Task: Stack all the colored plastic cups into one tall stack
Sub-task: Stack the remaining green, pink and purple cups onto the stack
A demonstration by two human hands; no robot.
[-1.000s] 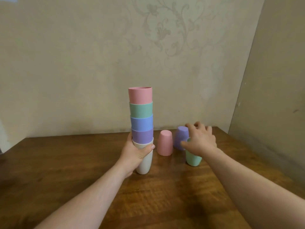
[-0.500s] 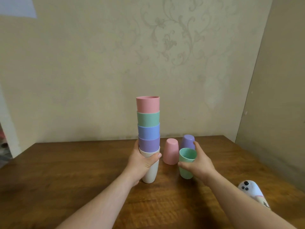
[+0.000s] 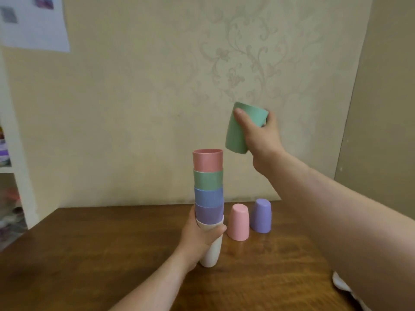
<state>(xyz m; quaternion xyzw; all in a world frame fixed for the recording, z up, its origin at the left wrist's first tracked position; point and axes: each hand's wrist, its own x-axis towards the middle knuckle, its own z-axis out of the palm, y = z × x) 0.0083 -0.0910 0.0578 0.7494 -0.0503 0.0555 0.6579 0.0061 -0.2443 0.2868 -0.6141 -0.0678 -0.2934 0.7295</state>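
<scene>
A stack of cups (image 3: 208,189) stands on the wooden table (image 3: 112,254): white at the bottom, then purple, blue, green and pink on top, all mouth up. My left hand (image 3: 199,236) grips the white bottom cup. My right hand (image 3: 258,133) holds a green cup (image 3: 238,133) in the air, up and to the right of the stack's top, slightly tilted. An upside-down pink cup (image 3: 238,222) and an upside-down purple cup (image 3: 261,216) stand on the table right of the stack.
A wallpapered wall (image 3: 157,97) runs close behind the table. A white object (image 3: 341,286) lies at the table's right edge, partly hidden by my right forearm. Shelves (image 3: 9,176) stand at the far left, with a paper sheet (image 3: 33,23) on the wall above.
My right hand has lifted the green cup from the table to above and right of the stack. My left hand has stayed on the white bottom cup. The camera has tilted up.
</scene>
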